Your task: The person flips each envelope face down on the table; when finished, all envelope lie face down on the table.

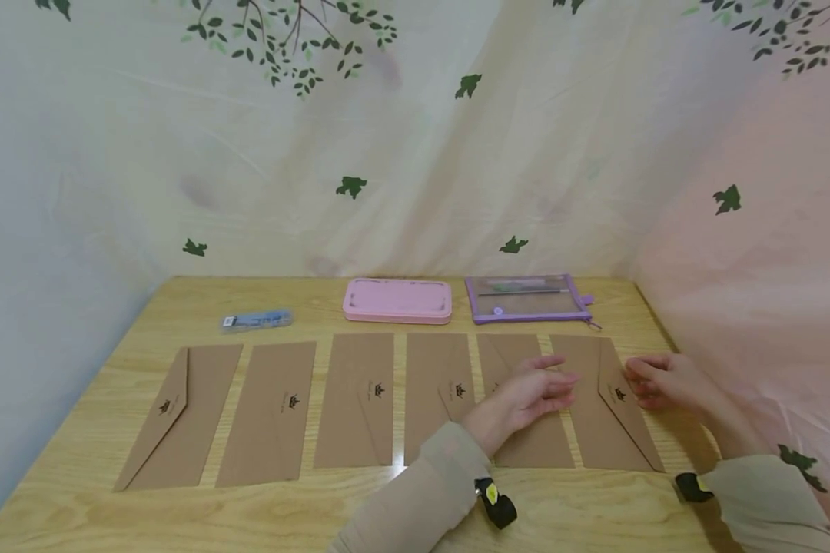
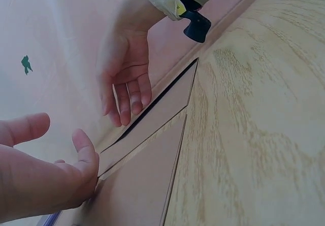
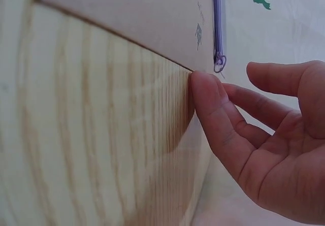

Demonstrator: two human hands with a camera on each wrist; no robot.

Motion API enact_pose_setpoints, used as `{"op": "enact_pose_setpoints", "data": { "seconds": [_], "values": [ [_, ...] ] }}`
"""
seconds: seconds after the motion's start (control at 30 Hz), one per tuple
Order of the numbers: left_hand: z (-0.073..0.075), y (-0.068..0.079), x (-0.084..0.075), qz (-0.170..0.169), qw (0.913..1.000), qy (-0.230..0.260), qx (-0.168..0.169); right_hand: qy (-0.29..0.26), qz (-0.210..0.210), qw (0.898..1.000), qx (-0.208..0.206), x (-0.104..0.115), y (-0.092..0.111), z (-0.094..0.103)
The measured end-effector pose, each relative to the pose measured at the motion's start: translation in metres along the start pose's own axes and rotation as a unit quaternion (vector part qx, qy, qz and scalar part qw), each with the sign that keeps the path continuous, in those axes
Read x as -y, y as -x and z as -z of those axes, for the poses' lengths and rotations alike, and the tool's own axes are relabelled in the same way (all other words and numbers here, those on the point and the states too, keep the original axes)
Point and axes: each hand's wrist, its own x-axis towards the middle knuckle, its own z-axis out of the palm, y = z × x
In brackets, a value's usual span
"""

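The rightmost envelope (image 1: 598, 399) lay flat on the wooden table (image 1: 249, 522). At its right edge was the right hand (image 1: 672, 384), fingers slack, gripping nothing; just left of it, the left hand (image 1: 523, 393) was relaxed and empty. Beyond it lay the purple pouch (image 1: 536, 307) and, farther left, the pink case (image 1: 397, 301).

A pink case (image 1: 397, 302) lies beside a purple-trimmed pouch (image 1: 526, 304).

Soft, even indoor light, slightly dim and hazy. Head view: small glare patch on worktop (image 1: 249, 516) between two envelopes (image 1: 354, 399), faint shadow by right forearm (image 1: 729, 430), lettering too small to read. Right wrist: soft shadow beside right fingers (image 3: 216, 117), nearest grain blurred. Left wrist: low contrast.
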Motion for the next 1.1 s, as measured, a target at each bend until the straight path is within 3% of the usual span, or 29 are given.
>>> {"op": "enact_pose_setpoints", "data": {
  "seconds": [0.8,1.1],
  "values": [
    [-0.0036,0.0013,0.0006,-0.015,0.9997,-0.018,0.006,-0.044,-0.021,0.999,0.008,-0.0019,-0.0026,0.0006],
    [-0.0093,0.0054,-0.0003,-0.033,0.9981,-0.051,-0.014,-0.049,-0.019,0.999,0.014,-0.001,-0.0016,0.0011]
  ]
}}
